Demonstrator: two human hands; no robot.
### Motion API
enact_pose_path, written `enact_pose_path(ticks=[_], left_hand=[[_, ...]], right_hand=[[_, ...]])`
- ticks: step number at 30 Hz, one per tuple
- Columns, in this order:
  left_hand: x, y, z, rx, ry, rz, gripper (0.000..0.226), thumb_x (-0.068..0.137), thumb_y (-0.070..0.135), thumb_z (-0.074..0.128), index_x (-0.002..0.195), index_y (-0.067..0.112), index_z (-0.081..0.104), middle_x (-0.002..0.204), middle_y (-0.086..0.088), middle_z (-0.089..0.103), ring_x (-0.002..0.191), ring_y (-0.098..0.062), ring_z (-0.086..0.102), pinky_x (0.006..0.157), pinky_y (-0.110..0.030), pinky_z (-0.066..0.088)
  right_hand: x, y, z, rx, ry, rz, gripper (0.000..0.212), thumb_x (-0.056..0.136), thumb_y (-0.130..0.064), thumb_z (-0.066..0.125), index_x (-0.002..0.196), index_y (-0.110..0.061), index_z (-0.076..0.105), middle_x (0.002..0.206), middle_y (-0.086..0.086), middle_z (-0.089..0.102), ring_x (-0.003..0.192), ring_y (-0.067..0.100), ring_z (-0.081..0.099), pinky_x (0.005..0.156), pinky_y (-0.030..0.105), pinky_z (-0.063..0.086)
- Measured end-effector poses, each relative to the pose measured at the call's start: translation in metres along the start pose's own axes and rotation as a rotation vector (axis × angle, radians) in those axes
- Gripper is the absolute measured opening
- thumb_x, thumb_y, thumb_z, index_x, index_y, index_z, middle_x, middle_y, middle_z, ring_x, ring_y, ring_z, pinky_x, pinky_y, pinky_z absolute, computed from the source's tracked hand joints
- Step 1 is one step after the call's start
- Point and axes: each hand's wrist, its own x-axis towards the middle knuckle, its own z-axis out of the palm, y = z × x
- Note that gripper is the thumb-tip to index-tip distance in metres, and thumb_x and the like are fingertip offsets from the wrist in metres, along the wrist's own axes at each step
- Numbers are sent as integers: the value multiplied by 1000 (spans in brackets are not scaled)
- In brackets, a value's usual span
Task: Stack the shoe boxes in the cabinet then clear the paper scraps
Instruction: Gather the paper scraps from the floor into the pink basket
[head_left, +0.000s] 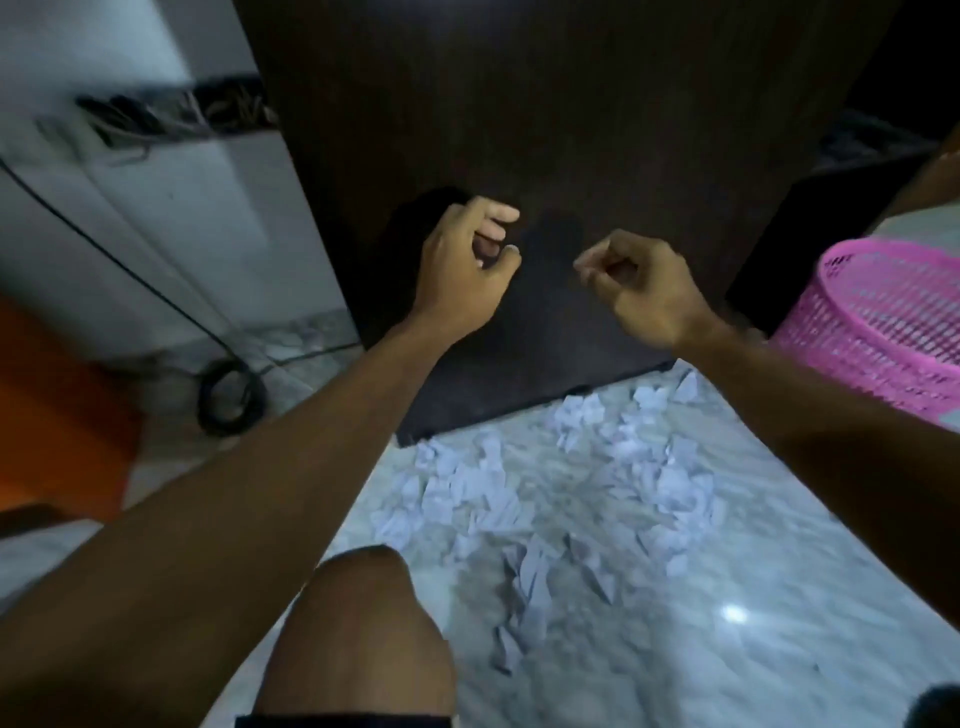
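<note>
Dark brown wooden cabinet door fills upper centre, seen closed | left hand raised before it, fingers loosely curled, nothing held | right hand beside it, fingers curled in, nothing seen held | white crumpled paper scraps scattered on grey marble floor, lower centre | pink plastic mesh basket at right edge | black coiled cable at left | bare knee at bottom.

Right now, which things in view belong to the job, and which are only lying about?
Job things:
- dark cabinet, door apparently shut
- paper scraps strewn on the floor
- pink basket, probably for the scraps
- left hand and right hand, both holding nothing

Lying about:
- black cable coiled on the floor
- orange object
</note>
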Motion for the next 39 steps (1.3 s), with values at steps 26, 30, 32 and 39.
enact_pose_path(ticks=[26,30,32,39], left_hand=[[-410,-281,118,595,-13,-696,93,86,80,45,163,35,18,173,-5,1,160,-25,-4,126,-56,1],[-388,-275,147,509,-135,-573,95,87,79,47,163,29,20,173,-2,1,160,-20,-7,128,-51,2],[-367,-272,175,470,-191,-493,94,87,74,52,162,26,23,173,-2,7,160,-18,-2,128,-54,8],[-308,-271,216,574,52,-468,86,90,73,47,160,28,27,172,-4,12,160,-23,2,128,-55,3]], right_hand=[[-130,319,163,-309,-549,-65,17,93,-13,72,109,-17,73,107,4,63,103,26,63,91,39,49],[-121,320,172,-239,-506,-104,16,94,-12,69,108,-16,74,109,5,65,100,26,64,92,45,53],[-118,323,173,-206,-494,-107,16,93,-11,69,107,-17,74,110,6,65,100,26,64,92,44,52],[-109,360,146,-208,-337,-19,15,93,-15,69,108,-18,73,110,6,63,104,27,62,95,47,52]])
